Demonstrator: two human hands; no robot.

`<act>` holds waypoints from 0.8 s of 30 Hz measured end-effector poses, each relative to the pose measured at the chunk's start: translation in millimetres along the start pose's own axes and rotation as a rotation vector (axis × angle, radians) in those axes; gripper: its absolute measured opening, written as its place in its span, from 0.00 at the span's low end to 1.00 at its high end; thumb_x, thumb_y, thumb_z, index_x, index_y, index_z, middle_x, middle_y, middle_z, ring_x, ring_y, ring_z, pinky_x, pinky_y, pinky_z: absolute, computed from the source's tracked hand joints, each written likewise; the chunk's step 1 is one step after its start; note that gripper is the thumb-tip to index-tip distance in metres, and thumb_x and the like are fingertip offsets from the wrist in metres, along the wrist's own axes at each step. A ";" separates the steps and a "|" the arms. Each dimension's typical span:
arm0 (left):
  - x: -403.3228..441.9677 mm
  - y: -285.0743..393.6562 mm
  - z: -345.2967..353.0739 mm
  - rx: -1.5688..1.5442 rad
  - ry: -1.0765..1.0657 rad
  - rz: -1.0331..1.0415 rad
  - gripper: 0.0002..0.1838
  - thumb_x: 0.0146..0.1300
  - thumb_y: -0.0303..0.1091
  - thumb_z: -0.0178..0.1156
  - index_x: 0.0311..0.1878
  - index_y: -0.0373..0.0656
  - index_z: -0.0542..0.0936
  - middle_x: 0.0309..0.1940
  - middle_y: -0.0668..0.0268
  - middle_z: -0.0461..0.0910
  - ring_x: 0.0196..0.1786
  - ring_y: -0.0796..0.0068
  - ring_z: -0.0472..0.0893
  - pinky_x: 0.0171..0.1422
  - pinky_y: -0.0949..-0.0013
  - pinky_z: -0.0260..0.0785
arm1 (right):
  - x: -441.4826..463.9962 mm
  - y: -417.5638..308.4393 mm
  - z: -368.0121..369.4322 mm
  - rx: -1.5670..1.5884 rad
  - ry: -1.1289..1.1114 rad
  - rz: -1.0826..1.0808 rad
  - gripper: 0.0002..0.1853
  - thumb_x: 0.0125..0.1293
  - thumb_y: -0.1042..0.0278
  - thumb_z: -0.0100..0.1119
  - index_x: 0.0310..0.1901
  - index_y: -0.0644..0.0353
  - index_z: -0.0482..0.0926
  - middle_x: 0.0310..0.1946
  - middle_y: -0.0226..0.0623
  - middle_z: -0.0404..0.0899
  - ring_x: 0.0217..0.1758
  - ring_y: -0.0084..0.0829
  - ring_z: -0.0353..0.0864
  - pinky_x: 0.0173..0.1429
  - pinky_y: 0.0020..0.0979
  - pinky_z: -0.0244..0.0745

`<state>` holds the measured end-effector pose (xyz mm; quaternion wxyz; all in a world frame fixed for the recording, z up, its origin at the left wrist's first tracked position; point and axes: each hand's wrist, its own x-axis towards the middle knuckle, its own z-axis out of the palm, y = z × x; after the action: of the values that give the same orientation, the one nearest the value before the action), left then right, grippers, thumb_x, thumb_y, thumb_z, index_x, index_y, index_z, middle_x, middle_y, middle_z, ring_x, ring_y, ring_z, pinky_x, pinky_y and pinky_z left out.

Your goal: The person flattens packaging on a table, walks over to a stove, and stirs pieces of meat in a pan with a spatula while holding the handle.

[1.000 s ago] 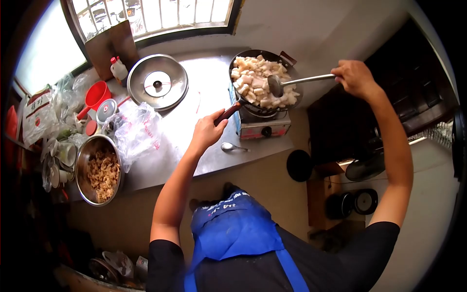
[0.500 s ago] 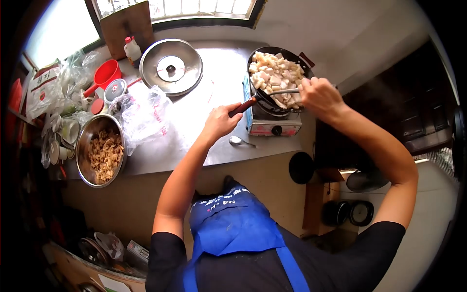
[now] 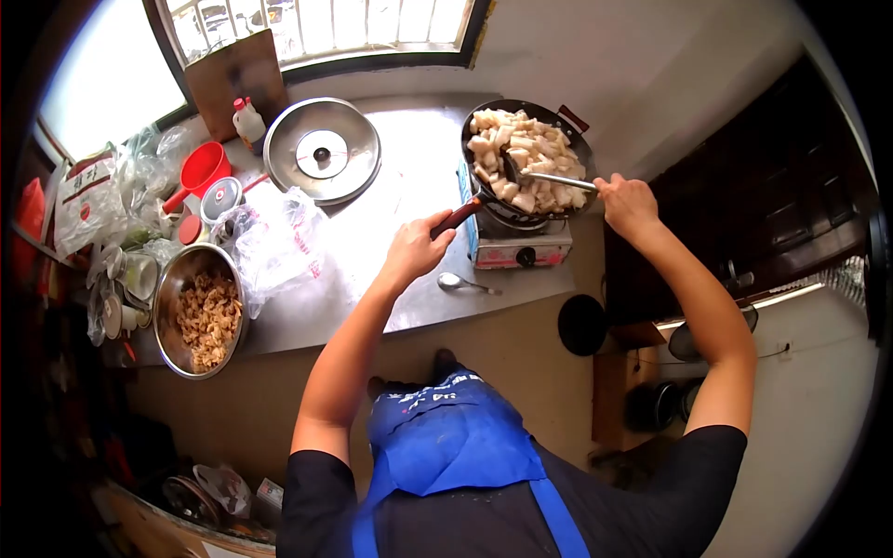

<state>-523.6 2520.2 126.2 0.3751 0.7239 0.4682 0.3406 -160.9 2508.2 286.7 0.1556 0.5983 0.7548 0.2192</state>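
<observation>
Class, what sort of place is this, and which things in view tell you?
Most likely a kitchen: a wok of pale chunks sits on a tabletop stove, and the right hand holds a ladle in the wok.

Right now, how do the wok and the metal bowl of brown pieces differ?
The wok is dark; the metal bowl is silvery.
The wok has a long handle, gripped by the left hand; the metal bowl is unheld.
The wok holds pale chunks; the metal bowl, brown pieces.
Both are round and open-topped.
</observation>
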 end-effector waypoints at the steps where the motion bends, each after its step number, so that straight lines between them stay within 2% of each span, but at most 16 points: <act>1: 0.1 -1.1 0.1 0.007 -0.009 -0.007 0.25 0.68 0.39 0.63 0.65 0.41 0.80 0.28 0.59 0.85 0.29 0.70 0.84 0.40 0.65 0.75 | -4.5 4.0 -9.5 0.098 -0.041 0.045 0.10 0.71 0.66 0.55 0.46 0.54 0.86 0.36 0.46 0.84 0.38 0.48 0.86 0.44 0.45 0.81; 2: -0.2 -0.4 0.0 0.011 -0.014 -0.003 0.25 0.68 0.39 0.63 0.65 0.41 0.80 0.28 0.59 0.85 0.29 0.70 0.84 0.40 0.65 0.75 | -8.5 10.0 -9.2 0.102 -0.041 0.052 0.10 0.71 0.66 0.55 0.46 0.54 0.86 0.36 0.46 0.84 0.38 0.48 0.86 0.44 0.45 0.81; 4: -0.1 2.1 -0.1 -0.051 -0.014 -0.069 0.23 0.64 0.40 0.64 0.61 0.43 0.82 0.39 0.46 0.86 0.43 0.46 0.86 0.51 0.55 0.76 | -15.4 27.0 -8.5 0.262 -0.005 0.099 0.11 0.69 0.64 0.59 0.46 0.54 0.87 0.37 0.46 0.85 0.41 0.49 0.86 0.47 0.47 0.80; 5: 0.5 4.1 -1.0 -0.050 -0.015 -0.064 0.23 0.64 0.40 0.64 0.61 0.43 0.82 0.39 0.46 0.86 0.43 0.46 0.86 0.51 0.55 0.76 | -16.7 29.4 -26.3 0.305 -0.084 0.143 0.11 0.67 0.63 0.62 0.48 0.52 0.88 0.38 0.45 0.86 0.43 0.51 0.85 0.49 0.49 0.78; 10: 1.6 4.3 -1.2 -0.046 -0.030 -0.096 0.24 0.65 0.41 0.63 0.62 0.44 0.82 0.39 0.47 0.86 0.43 0.47 0.86 0.51 0.55 0.75 | -16.2 57.2 -74.0 0.389 -0.093 0.232 0.10 0.66 0.63 0.63 0.46 0.49 0.89 0.35 0.44 0.86 0.42 0.50 0.84 0.48 0.47 0.78; 12: 1.8 7.9 -4.1 -0.045 -0.031 -0.106 0.24 0.65 0.41 0.63 0.62 0.44 0.82 0.39 0.47 0.86 0.43 0.47 0.86 0.52 0.55 0.75 | -9.3 59.8 -94.7 0.252 -0.033 0.052 0.10 0.66 0.64 0.62 0.46 0.48 0.89 0.33 0.42 0.85 0.39 0.49 0.84 0.46 0.47 0.78; 13: 1.3 9.3 -4.9 -0.040 -0.045 -0.112 0.24 0.65 0.42 0.62 0.62 0.43 0.81 0.39 0.47 0.86 0.43 0.47 0.86 0.52 0.55 0.75 | -3.0 61.8 -94.1 0.146 0.047 -0.068 0.08 0.65 0.64 0.62 0.43 0.48 0.89 0.30 0.39 0.83 0.36 0.46 0.84 0.42 0.46 0.79; 16: 1.4 7.2 -3.7 -0.037 -0.043 -0.108 0.24 0.65 0.42 0.62 0.62 0.44 0.82 0.40 0.48 0.87 0.45 0.47 0.86 0.53 0.55 0.75 | 25.2 37.9 -124.5 0.011 -0.040 -0.202 0.05 0.65 0.65 0.62 0.38 0.49 0.87 0.29 0.37 0.81 0.35 0.43 0.84 0.40 0.45 0.79; 17: 1.3 5.2 -2.5 -0.039 -0.039 -0.113 0.24 0.65 0.42 0.62 0.62 0.44 0.82 0.40 0.48 0.87 0.45 0.47 0.86 0.53 0.55 0.75 | 35.3 27.1 -128.2 -0.023 -0.013 -0.264 0.05 0.64 0.66 0.62 0.33 0.50 0.86 0.29 0.37 0.83 0.34 0.41 0.86 0.37 0.42 0.80; 20: 0.9 1.8 0.0 -0.062 -0.008 -0.101 0.23 0.65 0.43 0.62 0.62 0.46 0.82 0.42 0.49 0.87 0.47 0.47 0.85 0.54 0.55 0.75 | 72.7 -7.5 -119.5 -0.161 -0.040 -0.334 0.06 0.62 0.67 0.62 0.30 0.52 0.87 0.29 0.38 0.85 0.33 0.38 0.87 0.36 0.39 0.82; 21: -0.1 4.3 -1.0 -0.046 -0.010 -0.116 0.23 0.65 0.43 0.62 0.62 0.47 0.82 0.42 0.50 0.87 0.47 0.47 0.85 0.55 0.54 0.75 | 81.8 -28.7 -124.6 -0.272 -0.121 -0.305 0.05 0.64 0.69 0.60 0.36 0.54 0.86 0.30 0.37 0.84 0.35 0.35 0.88 0.37 0.36 0.83; 22: -1.2 6.6 -1.3 -0.031 -0.014 -0.130 0.23 0.65 0.43 0.62 0.61 0.48 0.83 0.43 0.50 0.87 0.48 0.47 0.85 0.56 0.54 0.75 | 89.8 -42.0 -117.9 -0.275 -0.119 -0.322 0.05 0.64 0.69 0.60 0.36 0.54 0.86 0.30 0.37 0.84 0.35 0.35 0.88 0.37 0.36 0.83; 24: -2.1 8.2 -2.9 -0.002 -0.010 -0.130 0.22 0.65 0.44 0.62 0.62 0.49 0.83 0.43 0.50 0.87 0.49 0.47 0.85 0.56 0.54 0.75 | 101.5 -67.5 -87.8 -0.318 -0.055 -0.317 0.09 0.64 0.70 0.57 0.31 0.57 0.86 0.30 0.37 0.85 0.33 0.34 0.88 0.35 0.35 0.82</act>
<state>-523.3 2516.6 134.4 0.3994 0.6932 0.5123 0.3123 -284.8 2581.4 329.6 0.3012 0.4457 0.7909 0.2917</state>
